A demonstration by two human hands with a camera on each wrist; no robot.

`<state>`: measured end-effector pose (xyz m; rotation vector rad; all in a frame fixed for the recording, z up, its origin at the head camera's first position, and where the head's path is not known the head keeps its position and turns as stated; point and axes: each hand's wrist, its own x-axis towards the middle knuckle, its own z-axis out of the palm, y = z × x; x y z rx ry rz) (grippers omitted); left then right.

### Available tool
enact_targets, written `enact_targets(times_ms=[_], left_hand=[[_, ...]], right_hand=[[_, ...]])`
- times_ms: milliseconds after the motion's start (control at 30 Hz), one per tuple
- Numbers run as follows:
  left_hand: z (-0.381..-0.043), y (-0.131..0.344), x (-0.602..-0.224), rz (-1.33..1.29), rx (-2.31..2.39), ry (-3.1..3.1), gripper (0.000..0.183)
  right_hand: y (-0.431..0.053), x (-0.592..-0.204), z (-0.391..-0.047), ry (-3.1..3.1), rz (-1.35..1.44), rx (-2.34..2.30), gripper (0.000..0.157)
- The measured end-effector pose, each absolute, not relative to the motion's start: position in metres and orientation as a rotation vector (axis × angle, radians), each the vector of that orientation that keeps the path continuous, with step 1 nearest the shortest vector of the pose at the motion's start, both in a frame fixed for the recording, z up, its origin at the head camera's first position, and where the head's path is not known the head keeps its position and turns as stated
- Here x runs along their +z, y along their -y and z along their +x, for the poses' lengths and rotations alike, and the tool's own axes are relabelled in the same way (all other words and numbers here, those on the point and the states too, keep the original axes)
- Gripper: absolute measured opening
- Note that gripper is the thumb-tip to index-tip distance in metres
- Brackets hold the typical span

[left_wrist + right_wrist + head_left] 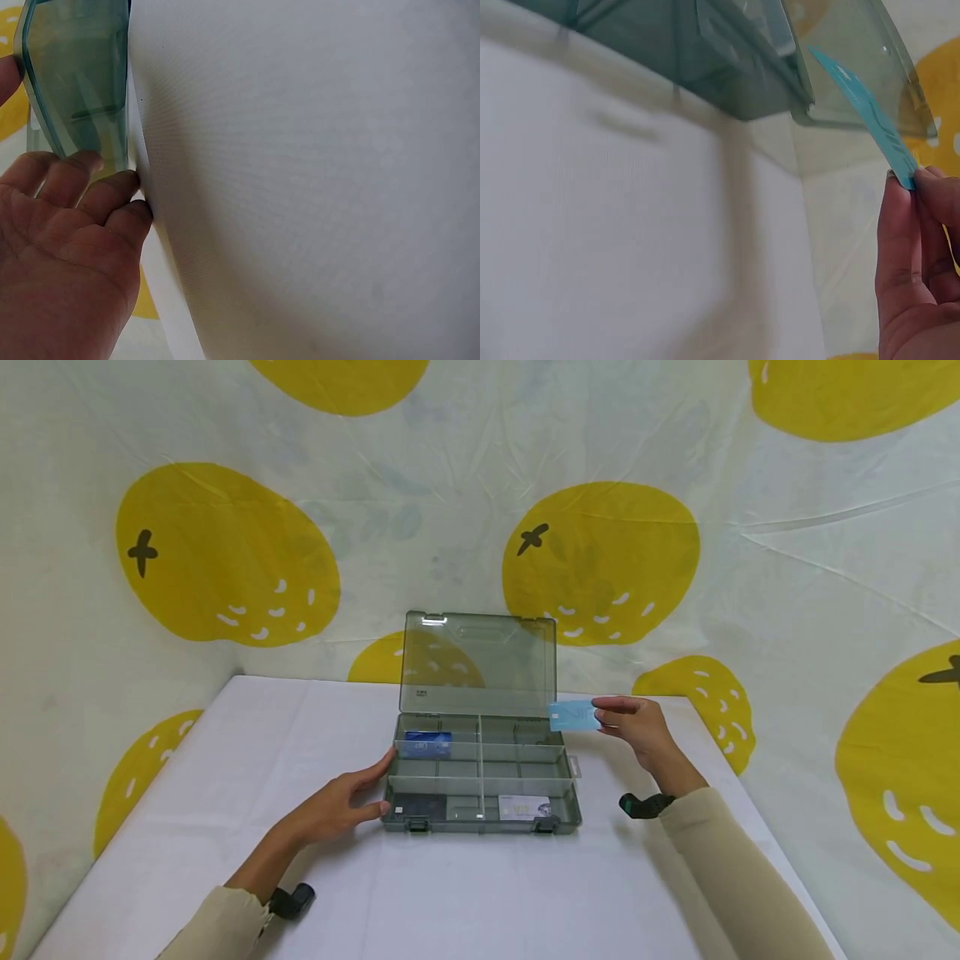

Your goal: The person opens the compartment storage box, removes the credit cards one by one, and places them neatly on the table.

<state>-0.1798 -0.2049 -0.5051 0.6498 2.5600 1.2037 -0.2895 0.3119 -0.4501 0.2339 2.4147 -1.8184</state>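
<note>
A smoky clear compartment box (480, 827) lies on the table with its lid (517, 668) raised at the back. Between thumb and fingers, my right hand (639, 732) pinches a light blue card (572, 716) by one end, over the box's back right corner. My left hand (337, 802) touches the box's left side, thumb near the front corner; its fingers (105, 199) rest along the wall in the left wrist view. A blue card (427, 743) sits in the back left compartment, a black card (423, 807) front left, and a white card (521, 807) front right.
White cloth covers the table (480, 902). Behind it hangs a pale curtain (420, 518) with large yellow fruit prints. Two latches (417, 825) are on the box's front edge. Each wrist wears a black camera band (647, 806).
</note>
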Motion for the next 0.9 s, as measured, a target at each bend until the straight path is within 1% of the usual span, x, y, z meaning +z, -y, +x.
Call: enact_targets(times_ms=[433, 667, 800, 900], left_hand=[[-0.179, 0.206, -0.504, 0.633, 1.199, -2.558, 0.088], [-0.178, 0.205, -0.502, 0.627, 1.204, -2.558, 0.088], [-0.179, 0.204, -0.503, 0.626, 1.201, -2.558, 0.088], [-0.179, 0.203, -0.503, 0.621, 1.198, -2.555, 0.088]], right_hand=[[-0.340, -0.463, -0.291, -2.415, 0.420, -1.836, 0.045], [-0.347, -0.475, -0.300, -2.415, 0.491, -1.837, 0.042], [-0.351, -0.480, -0.305, -2.393, 0.505, -1.840, 0.045], [-0.352, -0.483, -0.307, -2.391, 0.528, -1.819, 0.044]])
